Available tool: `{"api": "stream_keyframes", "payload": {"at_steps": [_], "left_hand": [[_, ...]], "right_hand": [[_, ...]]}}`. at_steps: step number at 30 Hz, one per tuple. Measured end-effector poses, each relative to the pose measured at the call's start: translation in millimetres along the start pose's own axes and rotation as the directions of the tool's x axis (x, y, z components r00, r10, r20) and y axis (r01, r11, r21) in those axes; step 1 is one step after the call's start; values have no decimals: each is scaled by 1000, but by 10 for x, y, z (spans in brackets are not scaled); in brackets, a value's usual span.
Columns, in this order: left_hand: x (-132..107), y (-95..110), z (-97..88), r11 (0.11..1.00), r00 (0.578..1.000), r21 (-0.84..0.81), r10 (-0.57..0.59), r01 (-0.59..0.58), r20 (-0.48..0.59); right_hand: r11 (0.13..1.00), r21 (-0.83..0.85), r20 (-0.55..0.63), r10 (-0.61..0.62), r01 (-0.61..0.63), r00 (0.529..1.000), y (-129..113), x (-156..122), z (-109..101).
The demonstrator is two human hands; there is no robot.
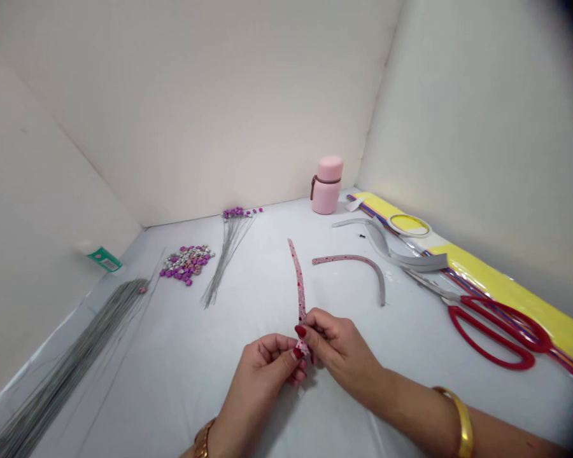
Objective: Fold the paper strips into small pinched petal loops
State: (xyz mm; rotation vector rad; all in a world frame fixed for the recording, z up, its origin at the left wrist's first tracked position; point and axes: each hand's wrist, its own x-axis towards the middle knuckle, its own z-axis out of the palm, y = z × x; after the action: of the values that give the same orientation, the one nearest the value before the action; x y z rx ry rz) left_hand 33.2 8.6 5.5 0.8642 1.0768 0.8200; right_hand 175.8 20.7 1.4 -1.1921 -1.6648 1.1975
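A narrow pink speckled strip [297,286] stands up from between my fingers, curving away towards the far side of the table. My left hand [258,381] pinches its lower end between thumb and fingers. My right hand [339,346] grips the strip just above, and the fingertips of both hands nearly meet. The lowest part of the strip is hidden by my fingers. A second curved strip of the same pink [351,262] lies on the white surface [181,381] beyond my right hand, not touching it.
To the right lie a curved grey strip [401,254], a tape roll [409,224], red-handled scissors [491,331] and a yellow sheet [506,286]. A pink bottle [326,186] stands behind. At left are purple-beaded wires [232,254], loose beads [186,264] and a bundle of thin wires [71,356].
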Motion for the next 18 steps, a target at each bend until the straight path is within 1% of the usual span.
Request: {"api": "stream_keyframes", "payload": {"at_steps": [1, 3, 5, 7, 9, 11, 12, 13, 14, 16, 18], "left_hand": [[-2, -12, 2, 1000, 1000, 15, 24, -24, -13], [-20, -42, 3, 991, 995, 104, 92, -89, -28], [-50, -70, -4, 957, 983, 235, 180, -170, -22], [-83, -89, -20, 888, 957, 376, 290, -265, -13], [-109, -97, -42, 786, 917, 506, 398, -356, 27], [-121, -96, -62, 701, 885, 583, 460, -410, 69], [-121, -92, -68, 692, 881, 591, 467, -415, 72], [-116, -87, -70, 713, 889, 575, 455, -401, 56], [-108, -79, -68, 760, 907, 535, 421, -369, 26], [-83, -56, -54, 881, 956, 396, 292, -258, -29], [-55, -26, -36, 964, 988, 231, 145, -131, -46]], "right_hand": [[999, 40, 35, 32, -33, 999, 5, 4, 2], [994, 82, 85, 71, -78, 994, 14, 10, 8], [990, 101, 87, 88, -96, 992, 19, 14, 17], [979, 153, 86, 125, -137, 988, 22, 15, 27], [962, 206, 100, 159, -176, 982, 27, 15, 37], [961, 213, 96, 158, -175, 983, 30, 11, 43], [968, 197, 83, 143, -156, 986, 31, 7, 43], [977, 169, 64, 119, -128, 991, 31, 2, 40], [987, 130, 44, 90, -95, 995, 30, -2, 36], [999, 38, 11, 28, -28, 1000, 29, -7, 25], [1000, -9, -1, -2, 2, 1000, 33, -5, 16]]}}
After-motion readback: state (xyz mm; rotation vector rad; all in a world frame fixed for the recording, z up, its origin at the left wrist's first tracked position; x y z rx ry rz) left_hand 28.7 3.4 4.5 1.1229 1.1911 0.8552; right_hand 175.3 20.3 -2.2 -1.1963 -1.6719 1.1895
